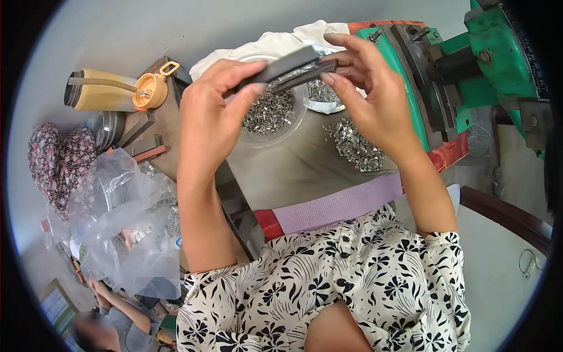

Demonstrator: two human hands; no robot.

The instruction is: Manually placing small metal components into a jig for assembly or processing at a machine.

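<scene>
Left hand [214,111] raised over table [305,170] — thumb and fingers pinched narrow on near end of dark grey flat bar [287,66]. Right hand [369,94] at bar's far end, fingers curled close around it, index laid along top; second thin strip [305,75] sits just under bar, pinched in same grip. Bar held level above clear plastic bowl [275,117] of small metal pieces. Loose heap of same pieces [356,146] on table below right hand. Green press machine [469,64] just beside. Yellow bottle [117,91] lying well apart, left.

Crumpled clear plastic bags [126,229] lie at lower left.
</scene>
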